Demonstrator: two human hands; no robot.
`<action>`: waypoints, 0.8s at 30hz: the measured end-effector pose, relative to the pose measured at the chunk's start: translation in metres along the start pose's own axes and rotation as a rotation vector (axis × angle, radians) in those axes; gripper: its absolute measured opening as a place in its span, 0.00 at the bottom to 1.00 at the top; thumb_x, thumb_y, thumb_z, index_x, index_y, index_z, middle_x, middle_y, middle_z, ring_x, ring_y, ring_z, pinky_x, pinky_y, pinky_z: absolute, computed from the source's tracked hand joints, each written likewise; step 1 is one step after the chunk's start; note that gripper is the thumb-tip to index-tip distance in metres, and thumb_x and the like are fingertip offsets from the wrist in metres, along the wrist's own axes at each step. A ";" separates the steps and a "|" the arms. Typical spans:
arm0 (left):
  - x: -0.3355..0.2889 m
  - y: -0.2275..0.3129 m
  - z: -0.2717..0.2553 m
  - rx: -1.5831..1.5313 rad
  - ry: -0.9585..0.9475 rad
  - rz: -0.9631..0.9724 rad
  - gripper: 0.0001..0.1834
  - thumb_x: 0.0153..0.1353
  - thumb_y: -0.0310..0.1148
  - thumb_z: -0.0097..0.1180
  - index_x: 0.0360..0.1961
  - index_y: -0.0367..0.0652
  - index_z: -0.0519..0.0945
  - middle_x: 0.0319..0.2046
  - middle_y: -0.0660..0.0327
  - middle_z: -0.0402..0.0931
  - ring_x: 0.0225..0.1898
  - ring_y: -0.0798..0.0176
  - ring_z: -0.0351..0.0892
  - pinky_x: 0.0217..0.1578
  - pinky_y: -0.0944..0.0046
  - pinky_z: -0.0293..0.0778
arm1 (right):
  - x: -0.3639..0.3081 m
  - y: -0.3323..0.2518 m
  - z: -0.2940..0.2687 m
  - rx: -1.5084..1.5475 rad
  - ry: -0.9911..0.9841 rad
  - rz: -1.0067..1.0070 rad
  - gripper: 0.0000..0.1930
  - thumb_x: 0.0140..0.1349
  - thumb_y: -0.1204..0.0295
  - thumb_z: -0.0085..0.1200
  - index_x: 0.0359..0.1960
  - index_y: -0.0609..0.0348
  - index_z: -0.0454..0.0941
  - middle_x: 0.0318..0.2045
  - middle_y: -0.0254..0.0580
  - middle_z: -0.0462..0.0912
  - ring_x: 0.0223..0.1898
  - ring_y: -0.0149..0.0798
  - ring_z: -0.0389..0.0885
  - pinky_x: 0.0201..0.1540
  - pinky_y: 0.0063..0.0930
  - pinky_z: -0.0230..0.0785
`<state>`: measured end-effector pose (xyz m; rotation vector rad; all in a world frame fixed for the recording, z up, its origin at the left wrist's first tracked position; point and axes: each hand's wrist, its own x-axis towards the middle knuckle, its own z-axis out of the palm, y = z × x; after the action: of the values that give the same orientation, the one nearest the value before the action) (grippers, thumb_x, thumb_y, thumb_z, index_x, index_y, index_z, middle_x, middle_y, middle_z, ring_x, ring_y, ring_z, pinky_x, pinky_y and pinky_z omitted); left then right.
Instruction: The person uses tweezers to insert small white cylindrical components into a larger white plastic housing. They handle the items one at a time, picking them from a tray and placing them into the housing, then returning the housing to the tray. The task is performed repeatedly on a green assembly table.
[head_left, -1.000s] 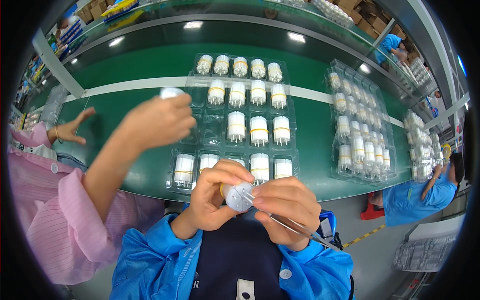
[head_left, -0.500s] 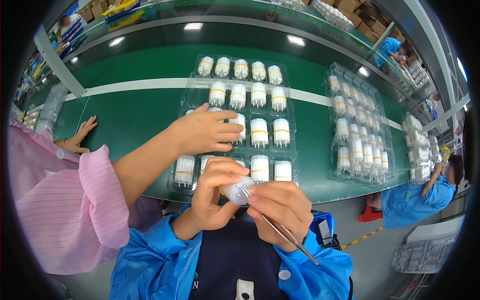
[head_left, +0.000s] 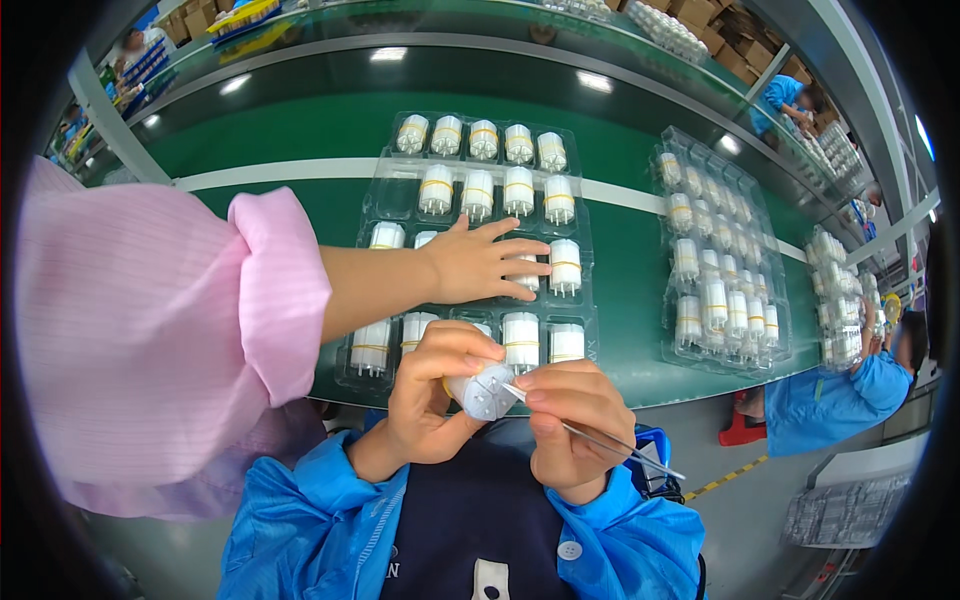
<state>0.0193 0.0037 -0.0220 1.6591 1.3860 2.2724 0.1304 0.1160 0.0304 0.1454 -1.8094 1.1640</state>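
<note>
My left hand (head_left: 425,395) grips a white cylindrical part (head_left: 487,393) near my chest, its flat grey end with small pins turned up towards me. A pair of metal tweezers (head_left: 628,451) is pinched in my right hand (head_left: 578,425), with the tips at the edge of that grey end. Just beyond my hands lies a clear plastic tray (head_left: 397,204) of similar white cylinders (head_left: 520,340), most with a yellow band and prongs. Another person's hand (head_left: 490,262) spreads over the tray's middle rows and hides some of them.
The other person's pink sleeve (head_left: 285,290) reaches in from the left. On the green worktop (head_left: 625,250), a second tray of cylinders (head_left: 715,250) stands to the right, with more trays (head_left: 838,300) beyond. A worker in blue (head_left: 830,400) sits at far right.
The other person's arm has reached further right across the tray, fingers now spread. My tweezers have swung to a flatter angle, and my right hand has shifted slightly right. The cylinder has tilted a little.
</note>
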 end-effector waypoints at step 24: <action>0.000 0.002 0.003 -0.114 -0.032 -0.043 0.30 0.51 0.17 0.66 0.52 0.43 0.66 0.48 0.47 0.74 0.49 0.51 0.74 0.49 0.53 0.70 | 0.009 -0.007 -0.013 0.016 -0.129 -0.089 0.12 0.49 0.79 0.69 0.37 0.62 0.83 0.35 0.46 0.86 0.34 0.46 0.85 0.35 0.31 0.79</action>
<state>0.0227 0.0042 -0.0209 1.6081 1.2484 2.2455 0.1380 0.1252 0.0430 0.3141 -1.8867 1.1287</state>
